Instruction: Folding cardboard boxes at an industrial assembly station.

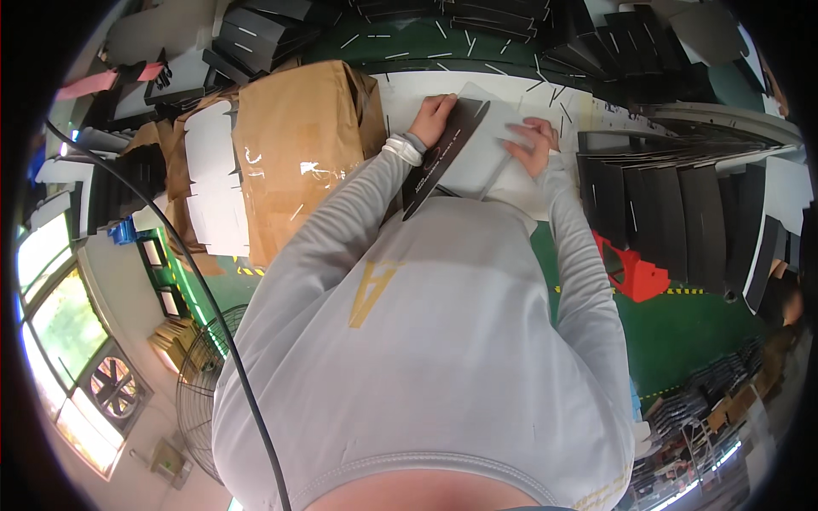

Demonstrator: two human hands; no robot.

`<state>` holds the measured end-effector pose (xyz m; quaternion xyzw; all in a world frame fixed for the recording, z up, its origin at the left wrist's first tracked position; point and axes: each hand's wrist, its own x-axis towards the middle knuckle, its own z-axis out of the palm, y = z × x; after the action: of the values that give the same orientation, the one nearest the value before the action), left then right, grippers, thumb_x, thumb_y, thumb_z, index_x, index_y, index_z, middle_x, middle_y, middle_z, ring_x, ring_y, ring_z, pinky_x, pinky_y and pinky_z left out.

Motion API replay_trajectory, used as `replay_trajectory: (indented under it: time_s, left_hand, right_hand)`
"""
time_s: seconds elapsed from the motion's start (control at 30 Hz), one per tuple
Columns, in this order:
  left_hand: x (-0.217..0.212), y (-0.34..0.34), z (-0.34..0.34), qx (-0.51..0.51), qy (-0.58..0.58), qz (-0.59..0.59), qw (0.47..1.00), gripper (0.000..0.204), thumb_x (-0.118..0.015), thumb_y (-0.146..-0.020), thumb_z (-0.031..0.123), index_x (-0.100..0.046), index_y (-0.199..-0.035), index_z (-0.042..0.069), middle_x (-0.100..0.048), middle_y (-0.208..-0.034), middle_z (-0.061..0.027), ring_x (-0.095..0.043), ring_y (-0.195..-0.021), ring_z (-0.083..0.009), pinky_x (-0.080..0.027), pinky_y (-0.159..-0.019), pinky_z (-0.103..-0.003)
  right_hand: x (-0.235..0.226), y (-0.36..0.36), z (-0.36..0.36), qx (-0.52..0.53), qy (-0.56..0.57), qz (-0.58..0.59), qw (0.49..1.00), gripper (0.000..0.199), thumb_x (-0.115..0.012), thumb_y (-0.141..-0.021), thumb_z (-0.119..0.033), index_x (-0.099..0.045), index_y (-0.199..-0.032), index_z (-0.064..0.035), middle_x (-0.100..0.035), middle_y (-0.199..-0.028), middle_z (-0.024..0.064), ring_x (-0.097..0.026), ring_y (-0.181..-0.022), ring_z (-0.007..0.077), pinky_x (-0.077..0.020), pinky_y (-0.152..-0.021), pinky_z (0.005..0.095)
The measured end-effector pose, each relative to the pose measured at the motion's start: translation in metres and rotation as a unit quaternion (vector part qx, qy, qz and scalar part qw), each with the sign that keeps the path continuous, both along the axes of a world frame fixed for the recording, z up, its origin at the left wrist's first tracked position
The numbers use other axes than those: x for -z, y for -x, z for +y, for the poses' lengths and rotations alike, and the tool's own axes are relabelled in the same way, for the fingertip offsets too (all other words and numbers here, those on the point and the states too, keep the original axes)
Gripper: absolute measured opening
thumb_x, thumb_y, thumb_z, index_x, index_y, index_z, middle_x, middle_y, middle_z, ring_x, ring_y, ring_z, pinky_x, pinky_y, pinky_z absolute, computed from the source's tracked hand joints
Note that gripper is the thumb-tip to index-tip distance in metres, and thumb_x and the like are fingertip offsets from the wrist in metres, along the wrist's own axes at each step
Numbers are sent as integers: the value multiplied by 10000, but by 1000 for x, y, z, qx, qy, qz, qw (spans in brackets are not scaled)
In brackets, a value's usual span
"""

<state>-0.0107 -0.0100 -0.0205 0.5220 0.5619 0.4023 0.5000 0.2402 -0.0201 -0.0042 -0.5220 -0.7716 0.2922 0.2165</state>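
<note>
A flat, box-like piece with a dark printed side and a pale grey face stands tilted over the white work surface, close to my body. My left hand is closed on its upper left edge, with a white band at that wrist. To the right, my right hand has its fingers apart and slightly blurred. It is beside the pale face, and I cannot tell whether the fingertips touch it. The piece's lower end lies against my grey shirt.
A large brown paper-wrapped bundle stands left of the work surface. Several black panels stand in a row at the right, near a red plastic part. White strips litter the green area beyond. A black cable crosses the left side.
</note>
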Motion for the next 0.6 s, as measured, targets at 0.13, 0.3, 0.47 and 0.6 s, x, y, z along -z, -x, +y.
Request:
replay_trajectory:
  time_s: [0.13,0.3,0.47,0.6]
  left_hand:
    - [4,5,0,-28,-33,42,998,371,-411,-895,309,-556,-835,-27,-554,-795,-110,-486,-762,-196,-373,-754,-265]
    - [5,1,-1,-79,10,-1,997,360,-424,-891,326,-540,-800,-2,-532,-743,-68,-471,-724,-155,-379,-712,-262]
    - [18,10,-1,-92,70,-84,990,369,-427,-897,368,-532,-784,33,-514,-692,-15,-449,-636,-101,-378,-627,-238]
    - [17,4,-2,-101,78,-132,983,384,-426,-897,380,-548,-788,33,-503,-663,-9,-440,-609,-88,-372,-600,-230]
  right_hand:
    - [-7,2,21,-3,108,-17,994,696,-715,-606,-264,-457,-1234,-108,-431,-1151,149,-503,-949,302,-383,-905,325]
    - [-5,12,32,-91,136,108,981,679,-615,-641,-133,-388,-1280,-85,-479,-1153,160,-484,-1065,280,-391,-912,322]
    - [-40,43,-7,-136,28,-257,956,528,-495,-764,-117,-413,-1276,-216,-507,-1011,92,-480,-956,236,-340,-824,364]
    - [-21,42,-29,-95,-76,-152,981,422,-455,-824,-208,-452,-1245,-234,-499,-1044,83,-463,-946,241,-331,-851,369]
